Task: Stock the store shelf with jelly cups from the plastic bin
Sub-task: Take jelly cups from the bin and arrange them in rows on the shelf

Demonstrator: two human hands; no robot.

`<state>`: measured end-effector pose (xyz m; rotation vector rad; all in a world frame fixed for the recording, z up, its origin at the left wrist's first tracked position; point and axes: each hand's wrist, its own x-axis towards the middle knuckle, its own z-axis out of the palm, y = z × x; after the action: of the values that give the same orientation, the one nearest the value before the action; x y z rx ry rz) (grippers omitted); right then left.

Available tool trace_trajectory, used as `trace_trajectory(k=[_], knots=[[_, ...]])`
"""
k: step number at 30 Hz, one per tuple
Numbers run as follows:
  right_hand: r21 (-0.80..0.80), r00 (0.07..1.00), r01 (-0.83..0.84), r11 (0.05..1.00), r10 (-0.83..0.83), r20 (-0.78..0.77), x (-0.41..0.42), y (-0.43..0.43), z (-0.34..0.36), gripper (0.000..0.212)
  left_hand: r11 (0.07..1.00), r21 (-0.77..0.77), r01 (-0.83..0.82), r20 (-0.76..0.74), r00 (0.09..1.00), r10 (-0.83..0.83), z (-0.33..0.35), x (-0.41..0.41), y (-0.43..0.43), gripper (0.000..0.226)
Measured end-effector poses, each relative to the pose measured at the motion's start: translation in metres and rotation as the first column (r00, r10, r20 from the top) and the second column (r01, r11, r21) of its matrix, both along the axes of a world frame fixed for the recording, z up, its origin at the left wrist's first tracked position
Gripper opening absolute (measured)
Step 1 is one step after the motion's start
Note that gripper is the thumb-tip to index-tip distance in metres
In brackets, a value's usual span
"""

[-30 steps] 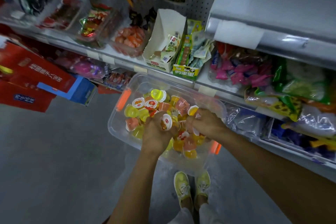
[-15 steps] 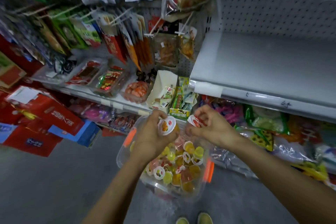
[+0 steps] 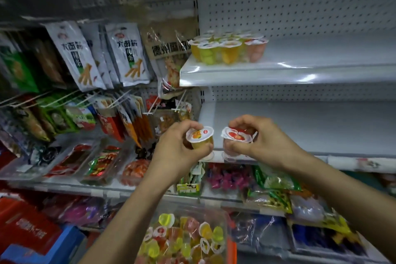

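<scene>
Dim, cool light; the corner at eleven o'clock sinks into shadow. White glare streaks the glossy pale metal shelf lip (image 3: 278, 75) at two o'clock. Straight lines bow toward the frame's rim. Hanging white foil snack packets (image 3: 70, 53) at ten o'clock smear softly; sharpest at centre are my left hand (image 3: 177, 148) and right hand (image 3: 265, 143).

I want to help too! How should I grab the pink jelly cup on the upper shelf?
Pinch the pink jelly cup by its sides, just under the wide lid, coming from the right: it stands upright, other cups crowd its left, and the shelf is bare on its right.
</scene>
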<state>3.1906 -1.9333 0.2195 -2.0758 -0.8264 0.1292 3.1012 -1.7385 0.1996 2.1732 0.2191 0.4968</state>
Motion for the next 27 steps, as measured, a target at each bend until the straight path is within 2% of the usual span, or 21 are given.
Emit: trace_trajectory(k=[3,6,10,17,21,27], knots=[[0.061,0.996,0.041,0.997,-0.046,0.082,0.006,-0.008,0.026,0.038,0.999,0.015,0.038,0.045,0.998,-0.038,0.033,0.018,-0.009,0.041],[0.114,0.988,0.054,0.992,-0.07,0.14,0.02,-0.015,0.056,0.033,0.992,0.119,0.042,0.113,0.992,-0.056,0.068,0.037,-0.016,0.03],[0.154,0.965,0.063,0.986,-0.1,0.242,0.047,-0.026,0.095,0.034,0.98,0.192,0.044,0.172,0.982,-0.077,0.112,0.064,-0.028,0.03],[0.218,0.942,0.159,0.963,-0.214,0.258,0.116,-0.049,0.15,0.047,0.984,0.176,0.018,0.298,0.952,-0.071,0.171,0.131,-0.046,0.028],[0.196,0.929,0.188,0.962,-0.239,0.284,0.166,-0.053,0.167,0.033,0.986,0.168,-0.011,0.293,0.955,-0.039,0.189,0.175,-0.049,0.031],[0.11,0.914,0.222,0.969,-0.246,0.322,0.253,-0.045,0.169,0.03,0.977,0.21,-0.018,0.231,0.972,-0.032,0.201,0.24,-0.047,0.04]])
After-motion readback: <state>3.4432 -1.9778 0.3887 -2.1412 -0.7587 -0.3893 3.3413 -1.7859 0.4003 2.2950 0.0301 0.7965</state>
